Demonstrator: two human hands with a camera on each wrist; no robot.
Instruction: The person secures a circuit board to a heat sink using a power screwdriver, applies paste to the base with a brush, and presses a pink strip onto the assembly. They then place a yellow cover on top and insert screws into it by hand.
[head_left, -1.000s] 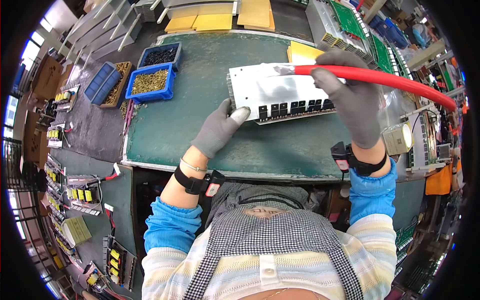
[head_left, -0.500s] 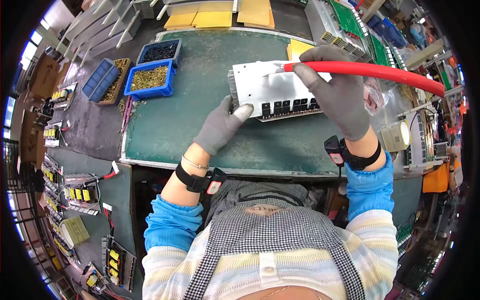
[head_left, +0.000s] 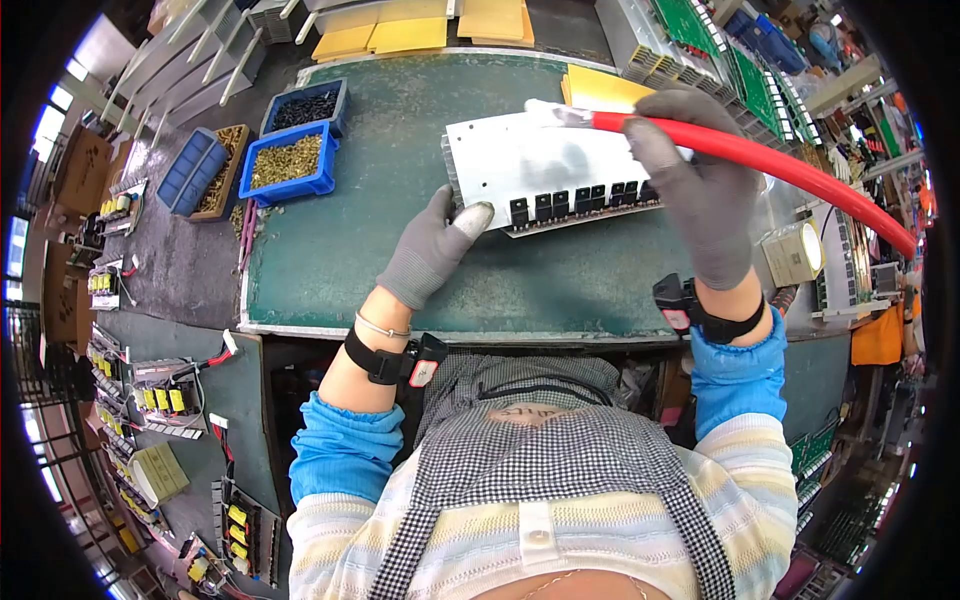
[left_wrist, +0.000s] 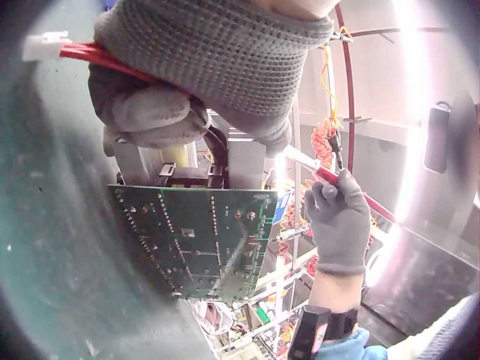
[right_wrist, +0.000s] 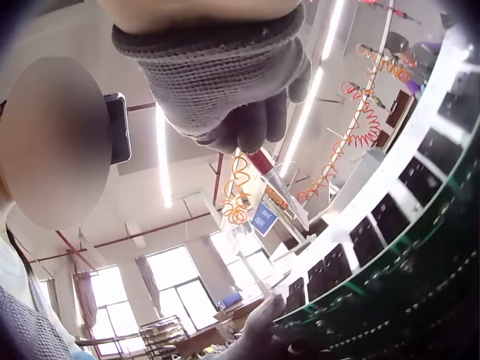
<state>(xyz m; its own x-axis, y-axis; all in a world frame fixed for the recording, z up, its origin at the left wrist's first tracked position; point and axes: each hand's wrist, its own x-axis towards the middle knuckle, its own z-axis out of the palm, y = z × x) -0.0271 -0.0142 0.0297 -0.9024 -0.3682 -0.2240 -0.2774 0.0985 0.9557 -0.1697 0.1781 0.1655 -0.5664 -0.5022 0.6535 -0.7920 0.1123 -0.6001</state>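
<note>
A metal heatsink plate (head_left: 545, 165) with a row of black components along its near edge stands tilted on the green mat (head_left: 400, 270). My gloved left hand (head_left: 432, 248) grips its near-left corner, thumb on top. The left wrist view shows the green circuit board (left_wrist: 202, 240) fixed to its underside, below the left hand (left_wrist: 202, 75). My right hand (head_left: 700, 190) holds a red hose (head_left: 770, 162) whose pale nozzle tip (head_left: 548, 112) lies over the plate's far edge. From the right wrist, the right hand (right_wrist: 217, 82) grips the hose nozzle (right_wrist: 274, 180) above the components (right_wrist: 390, 217).
Two blue bins stand at the mat's far left, one of brass screws (head_left: 288, 160) and one of black screws (head_left: 305, 108). Yellow sheets (head_left: 600, 90) lie behind the plate. Racks of green boards (head_left: 740, 60) and a small boxed device (head_left: 795, 252) crowd the right side.
The hose nozzle first swept left over the plate, then rose to its far edge as my right hand lifted. My left hand kept its hold on the corner.
</note>
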